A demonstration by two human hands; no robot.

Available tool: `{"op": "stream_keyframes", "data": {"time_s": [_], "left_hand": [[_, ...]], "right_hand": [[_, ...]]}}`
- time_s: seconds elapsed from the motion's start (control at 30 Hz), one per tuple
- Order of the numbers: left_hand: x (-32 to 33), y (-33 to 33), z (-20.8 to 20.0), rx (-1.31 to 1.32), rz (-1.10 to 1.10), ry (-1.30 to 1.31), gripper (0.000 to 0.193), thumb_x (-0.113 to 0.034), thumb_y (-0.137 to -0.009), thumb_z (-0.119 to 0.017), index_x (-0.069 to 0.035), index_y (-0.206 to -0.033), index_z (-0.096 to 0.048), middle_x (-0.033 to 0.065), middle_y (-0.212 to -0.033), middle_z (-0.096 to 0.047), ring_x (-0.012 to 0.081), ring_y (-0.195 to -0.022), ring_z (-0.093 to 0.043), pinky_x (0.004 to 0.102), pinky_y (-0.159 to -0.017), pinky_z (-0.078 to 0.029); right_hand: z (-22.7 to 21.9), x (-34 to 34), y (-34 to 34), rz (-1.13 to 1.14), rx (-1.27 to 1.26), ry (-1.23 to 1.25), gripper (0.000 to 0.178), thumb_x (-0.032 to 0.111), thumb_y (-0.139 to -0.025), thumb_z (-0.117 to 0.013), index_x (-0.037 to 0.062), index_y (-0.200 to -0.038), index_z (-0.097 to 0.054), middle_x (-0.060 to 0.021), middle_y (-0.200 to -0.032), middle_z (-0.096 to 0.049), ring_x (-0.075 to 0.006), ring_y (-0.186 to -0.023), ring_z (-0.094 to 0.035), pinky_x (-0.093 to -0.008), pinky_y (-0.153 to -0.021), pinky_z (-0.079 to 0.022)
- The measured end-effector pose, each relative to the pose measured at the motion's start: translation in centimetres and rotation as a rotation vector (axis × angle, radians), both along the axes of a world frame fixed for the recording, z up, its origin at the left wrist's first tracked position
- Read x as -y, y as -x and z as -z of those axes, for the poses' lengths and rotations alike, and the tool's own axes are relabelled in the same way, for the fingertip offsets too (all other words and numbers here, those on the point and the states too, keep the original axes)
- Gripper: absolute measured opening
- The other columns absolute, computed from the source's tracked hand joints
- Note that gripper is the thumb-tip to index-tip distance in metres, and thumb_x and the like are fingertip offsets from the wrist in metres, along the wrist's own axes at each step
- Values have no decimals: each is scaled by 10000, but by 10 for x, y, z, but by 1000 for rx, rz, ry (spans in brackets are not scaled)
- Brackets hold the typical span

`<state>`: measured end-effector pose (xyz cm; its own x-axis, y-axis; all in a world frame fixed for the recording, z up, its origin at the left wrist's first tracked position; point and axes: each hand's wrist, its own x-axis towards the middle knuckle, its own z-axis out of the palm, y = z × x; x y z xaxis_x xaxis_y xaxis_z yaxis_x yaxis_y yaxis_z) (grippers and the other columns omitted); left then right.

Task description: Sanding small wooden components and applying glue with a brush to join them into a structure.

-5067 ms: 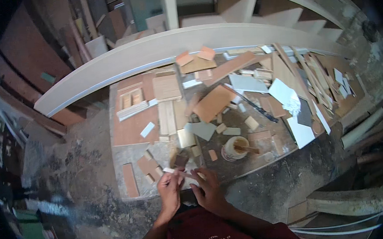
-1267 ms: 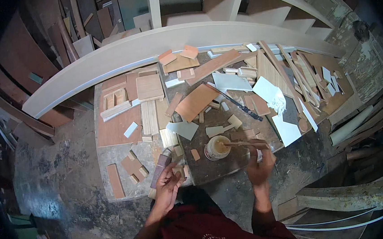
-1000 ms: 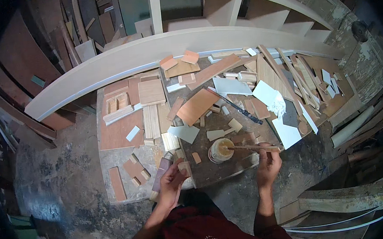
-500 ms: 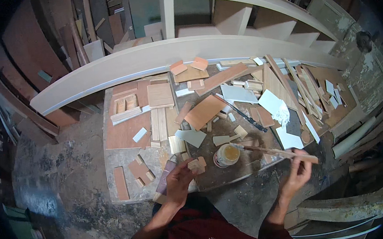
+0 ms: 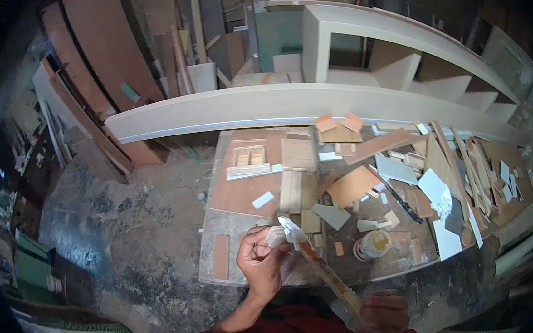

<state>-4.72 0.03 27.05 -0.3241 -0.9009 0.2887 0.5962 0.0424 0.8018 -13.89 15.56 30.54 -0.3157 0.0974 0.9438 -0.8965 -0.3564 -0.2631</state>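
My left hand (image 5: 260, 266) is closed around a small pale wood block (image 5: 276, 236), pinched between thumb and fingers above the bench's near side. A long wooden stick (image 5: 330, 276) slants up from my right hand (image 5: 385, 317), which grips its lower end close to my body. White, glue-like paste covers the stick's tip (image 5: 292, 230), which is right beside the block; whether they touch I cannot tell. To the right stands an open jar (image 5: 373, 246) of yellowish contents, with a pale smeared rim.
Wood offcuts cover the workbench, among them a brown board (image 5: 352, 186), a white panel (image 5: 397, 169) and a black long-handled tool (image 5: 401, 201). Behind it stretches a long pale board (image 5: 224, 110) with a cabinet frame (image 5: 319, 43). Sheets (image 5: 101, 48) lean at the far left.
My right hand has drawn down and inward, bringing the stick's tip from the jar to the block in my left hand. The whole view has swung left.
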Motion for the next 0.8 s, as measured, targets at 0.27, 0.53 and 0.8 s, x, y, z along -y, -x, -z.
{"op": "stream_keyframes", "data": {"time_s": [0.27, 0.53, 0.8], "left_hand": [[48, -51, -11, -104, -137, 66, 372, 171, -729, -662, 9, -1044, -551, 107, -1045, -568, 174, -908, -619, 285, -790, -525], [108, -103, -16, -174, -141, 97, 368, 176, -733, -657, 5, -1043, -557, 103, -1035, -564, 192, -945, -614, 306, -816, -520], [163, -141, -17, -156, -181, 267, 358, 173, -750, -649, -17, -1039, -557, 114, -1042, -558, 236, -982, -608, 386, -868, -531]], "right_hand": [[-1, 58, -42, -161, -47, -80, 232, 252, -798, -706, 91, -898, -572, -60, -862, -614, -207, -769, -599, -328, -638, -532], [-1, 102, -90, -232, -98, -199, 250, 266, -790, -715, 96, -913, -579, -56, -859, -617, -204, -776, -603, -325, -639, -541], [11, 119, -132, -259, -156, -347, 268, 280, -781, -724, 102, -927, -587, -51, -856, -621, -202, -783, -607, -321, -641, -549]]}}
